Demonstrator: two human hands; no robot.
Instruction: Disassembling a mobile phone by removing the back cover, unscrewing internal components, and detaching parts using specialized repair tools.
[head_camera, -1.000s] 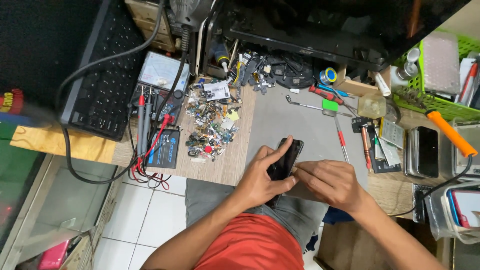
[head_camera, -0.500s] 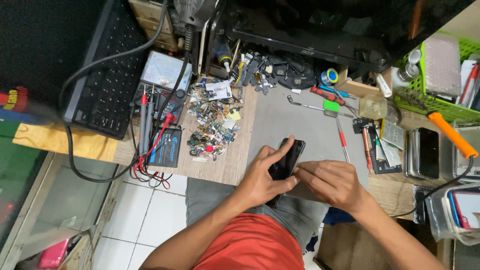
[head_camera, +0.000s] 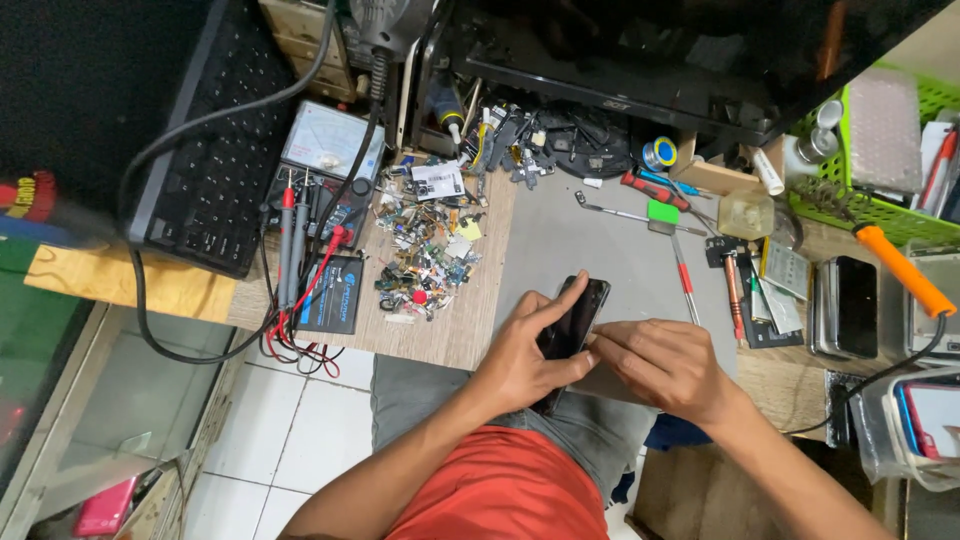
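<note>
My left hand (head_camera: 528, 352) grips a black smartphone (head_camera: 576, 318) at the near edge of the grey work mat (head_camera: 570, 235), index finger stretched along its left side and thumb under it. My right hand (head_camera: 662, 362) rests against the phone's right edge, fingertips pinched at its side. Whether something small sits between those fingertips I cannot tell. The phone lies tilted, its top end pointing away from me.
A heap of small electronic parts (head_camera: 425, 245) lies left of the mat, beside a multimeter (head_camera: 325, 150) with red and black probes and a black keyboard (head_camera: 205, 150). Screwdrivers and tweezers (head_camera: 665, 215) lie on the mat's right. Another phone (head_camera: 845, 305), an orange-handled tool (head_camera: 900, 265) and a green basket (head_camera: 880, 160) stand right.
Both hands stay on the phone almost unchanged; the left index finger has shifted slightly along its side.
</note>
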